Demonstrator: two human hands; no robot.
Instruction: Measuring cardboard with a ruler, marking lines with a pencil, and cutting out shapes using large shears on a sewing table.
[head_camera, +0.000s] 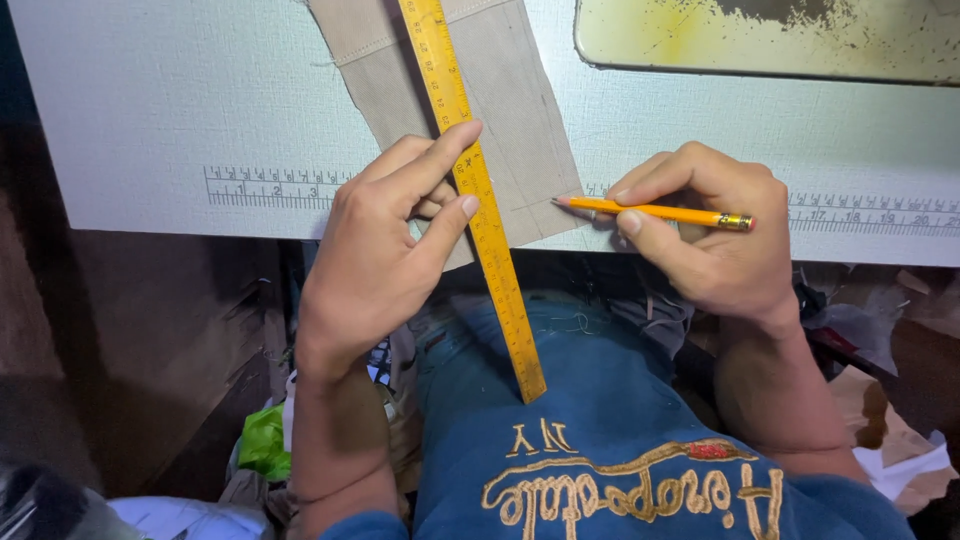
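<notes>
A strip of tan fabric (520, 110) lies on the white table (150, 100), running from the top edge down to the table's front edge. Across it, slanting from top to my lap, rests a long yellow ruler (480, 200). My left hand (385, 245) presses the ruler down with forefinger and thumb on its left side. My right hand (705, 235) grips a yellow pencil (660, 211) with a brass ferrule. The pencil's tip touches the fabric's right edge near the front corner.
A printed measuring scale (270, 187) runs along the table's front edge. The base of a worn cream sewing machine (770, 40) sits at the back right. Below the table are my blue shirt, scraps of paper and cloth, and a green bag (262, 440).
</notes>
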